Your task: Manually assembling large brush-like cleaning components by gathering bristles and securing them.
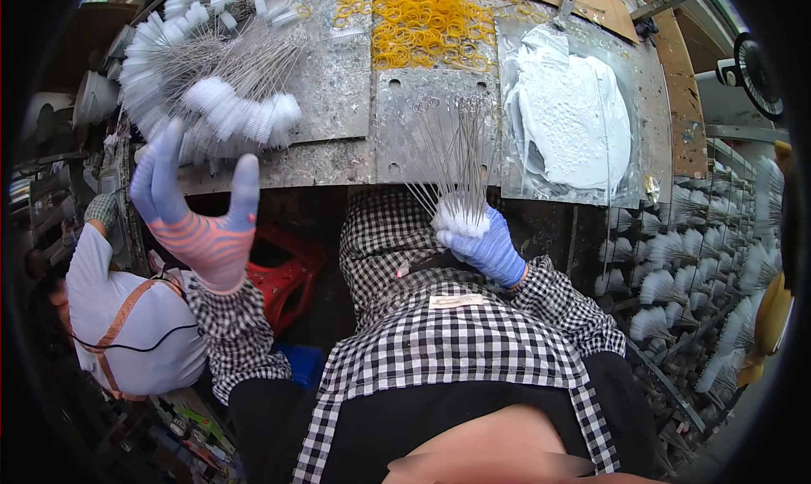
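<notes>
Brush bunch (465, 170): 1
Paste patch (574, 116): 1
My R hand (492, 249): curled rnd bunch
L hand (201, 222): raised, wide open, empty

No readable text; apron label (454, 301) illegible

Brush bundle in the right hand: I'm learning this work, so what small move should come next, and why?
Probably bring the left hand across to gather the splayed wires of the brush bundle. The left hand is open and seems to hold nothing; the right hand grips only around the white bristles, while several wires fan out over the metal plate.
</notes>
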Motion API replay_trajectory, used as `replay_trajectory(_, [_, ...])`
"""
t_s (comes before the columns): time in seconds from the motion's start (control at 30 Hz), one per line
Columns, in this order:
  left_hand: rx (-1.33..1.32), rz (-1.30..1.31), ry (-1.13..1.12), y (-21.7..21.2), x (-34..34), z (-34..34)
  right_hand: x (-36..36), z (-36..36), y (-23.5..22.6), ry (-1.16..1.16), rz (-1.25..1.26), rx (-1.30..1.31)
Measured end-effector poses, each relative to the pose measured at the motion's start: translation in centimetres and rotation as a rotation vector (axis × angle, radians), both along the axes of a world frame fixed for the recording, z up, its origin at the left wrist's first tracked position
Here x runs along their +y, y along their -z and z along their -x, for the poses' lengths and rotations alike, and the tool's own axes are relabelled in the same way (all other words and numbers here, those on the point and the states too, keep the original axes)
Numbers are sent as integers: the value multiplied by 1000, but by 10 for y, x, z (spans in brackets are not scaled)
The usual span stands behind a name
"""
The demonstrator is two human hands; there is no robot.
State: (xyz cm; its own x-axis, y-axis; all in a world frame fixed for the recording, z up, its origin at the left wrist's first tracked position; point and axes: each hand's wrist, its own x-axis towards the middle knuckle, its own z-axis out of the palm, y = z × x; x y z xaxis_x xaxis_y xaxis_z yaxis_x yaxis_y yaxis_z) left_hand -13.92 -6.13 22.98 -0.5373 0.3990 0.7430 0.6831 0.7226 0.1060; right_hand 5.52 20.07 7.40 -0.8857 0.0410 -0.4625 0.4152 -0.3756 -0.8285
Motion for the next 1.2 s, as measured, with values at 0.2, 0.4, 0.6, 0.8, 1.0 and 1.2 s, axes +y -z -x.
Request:
replay_trajectory(0.2, [-1585, -1107, 406, 112, 70, -88, -8, -8, -3, -201, -322, 277])
replay_trajectory(0.4, [-1534, -1134, 426, 114, 109, -86, -7, -22, 1, -338, -328, 273])
replay_trajectory(0.6, [-1177, -1183, 390, 133, 106, -90, -17, -18, 10, -94, -617, 391])
replay_trajectory(0.8, [-1172, -1315, 543, 131, 88, -88, -25, -6, 16, -107, -910, 530])
replay_trajectory(1.0, [-1543, -1210, 862, 110, 78, -80, 5, -12, -8, -545, -718, 389])
replay_trajectory(1.2, [-1910, -970, 1122, 183, 79, -130, 19, -7, 16, -641, 263, 83])
